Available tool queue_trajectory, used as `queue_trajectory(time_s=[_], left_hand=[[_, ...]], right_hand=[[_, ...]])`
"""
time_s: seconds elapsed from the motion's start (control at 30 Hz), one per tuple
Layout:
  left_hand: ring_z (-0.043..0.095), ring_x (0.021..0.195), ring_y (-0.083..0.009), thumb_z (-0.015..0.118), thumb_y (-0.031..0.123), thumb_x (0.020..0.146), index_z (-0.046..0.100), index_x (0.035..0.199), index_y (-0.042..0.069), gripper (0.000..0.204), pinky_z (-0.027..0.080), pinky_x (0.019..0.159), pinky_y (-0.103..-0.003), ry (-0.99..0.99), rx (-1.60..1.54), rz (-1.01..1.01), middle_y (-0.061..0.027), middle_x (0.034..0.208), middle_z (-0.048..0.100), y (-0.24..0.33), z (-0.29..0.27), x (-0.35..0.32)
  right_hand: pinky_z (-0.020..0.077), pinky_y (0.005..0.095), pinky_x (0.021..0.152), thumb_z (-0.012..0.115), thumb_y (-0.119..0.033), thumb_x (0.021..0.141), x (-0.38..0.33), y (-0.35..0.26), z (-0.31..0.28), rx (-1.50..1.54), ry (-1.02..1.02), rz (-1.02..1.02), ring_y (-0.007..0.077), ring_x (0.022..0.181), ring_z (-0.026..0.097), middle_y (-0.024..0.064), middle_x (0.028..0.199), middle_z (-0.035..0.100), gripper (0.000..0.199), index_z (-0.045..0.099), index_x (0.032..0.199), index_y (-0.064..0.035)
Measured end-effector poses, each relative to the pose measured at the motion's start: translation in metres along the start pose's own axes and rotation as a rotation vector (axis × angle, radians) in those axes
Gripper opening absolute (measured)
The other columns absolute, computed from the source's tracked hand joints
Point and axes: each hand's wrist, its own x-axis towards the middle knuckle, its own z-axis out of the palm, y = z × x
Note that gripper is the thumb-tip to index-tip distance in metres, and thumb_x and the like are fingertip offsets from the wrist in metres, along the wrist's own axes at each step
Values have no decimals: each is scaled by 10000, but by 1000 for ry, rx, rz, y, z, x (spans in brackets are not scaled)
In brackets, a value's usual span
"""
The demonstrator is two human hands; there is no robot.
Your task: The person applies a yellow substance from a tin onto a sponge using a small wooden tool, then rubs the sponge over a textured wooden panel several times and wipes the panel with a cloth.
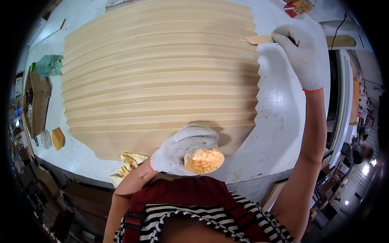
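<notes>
A large cream panel with zigzag ridges [162,77] lies on the white table, its right edge toothed. My right hand [299,54], in a white knitted glove with an orange cuff, reaches far to the right. Pinched in it is a thin, flat cream scraper [259,39], its tip over the panel's upper right edge. Close to my body, my left hand [178,148] is gloved too and wrapped around a round holder of pale orange putty [204,160]. The putty's surface is rough; my glove hides the holder's side. That hand is above the panel's near edge.
Crumpled yellowish paper [131,162] lies by my left forearm. At the left stand a cardboard box [39,101], a green translucent sheet [49,65] and a yellow block [58,138]. A red and yellow package [298,7] sits at the far right of the white table [279,133].
</notes>
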Motion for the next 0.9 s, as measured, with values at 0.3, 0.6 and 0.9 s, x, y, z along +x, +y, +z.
queue_trajectory(time_s=[0.3, 0.6, 0.9], left_hand=[[486, 1233, -306, 759, 401, 766, 559, 1285, 25, 671, 387, 1028, -395, -29, 125, 5, -146, 1355, 505, -3, 1, -3], [525, 1203, -251, 853, 214, 670, 542, 1286, 64, 705, 402, 1035, -368, 213, 193, -121, -104, 1297, 543, 28, 11, -15], [574, 1132, -231, 841, 165, 648, 560, 1254, 70, 674, 467, 972, -349, 613, 335, -43, -98, 1198, 598, 89, -8, -90]], right_hand=[[447, 328, 813, 618, -117, 840, -14, -18, -18, -100, 65, -83, 234, 796, 583, 119, 803, 621, 150, 676, 900, 8], [292, 192, 551, 598, -145, 898, -122, -51, -24, 835, 56, 460, 23, 621, 401, -33, 749, 553, 181, 673, 929, 16], [350, 220, 567, 615, -123, 845, -153, -203, 0, 771, -263, 418, 60, 632, 438, -21, 727, 567, 135, 689, 851, -10]])
